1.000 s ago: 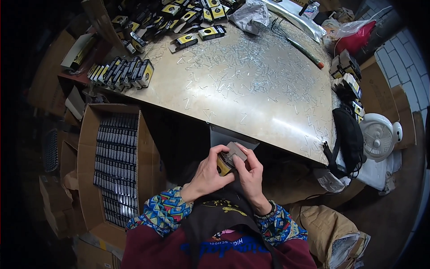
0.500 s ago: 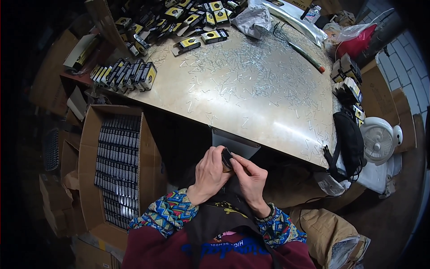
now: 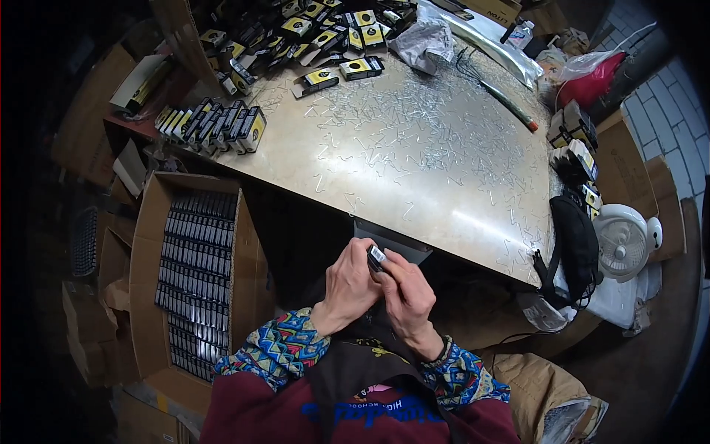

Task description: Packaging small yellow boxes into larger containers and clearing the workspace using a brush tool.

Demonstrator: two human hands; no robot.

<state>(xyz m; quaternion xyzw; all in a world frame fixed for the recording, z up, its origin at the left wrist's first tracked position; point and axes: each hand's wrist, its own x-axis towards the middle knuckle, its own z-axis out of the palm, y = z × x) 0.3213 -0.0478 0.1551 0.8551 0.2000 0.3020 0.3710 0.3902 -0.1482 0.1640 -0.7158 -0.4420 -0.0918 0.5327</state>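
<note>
Between my hands, in front of my body and off the table's near edge, is a small black carton box (image 3: 376, 257) with a white label on its end. My left hand (image 3: 345, 281) wraps round its left side. The fingers of my right hand (image 3: 408, 297) are closed on its right side, by the end with the label. Most of the box is hidden behind my fingers. Many thin bent wire hooks (image 3: 429, 133) lie scattered over the table (image 3: 296, 170) beyond my hands.
A large cardboard carton (image 3: 151, 244) at left holds packed rows of black boxes (image 3: 196, 255). Yellow-and-black boxes stand in a row (image 3: 214, 126) at the table's left; more pile up (image 3: 325, 37) at the back. At right are a black bag (image 3: 575, 240) and a white fan (image 3: 621, 240).
The end of the box, dark before, now shows a white label. My right fingers have moved from pinching at its top edge to wrapping its right side. The view has shifted slightly.
</note>
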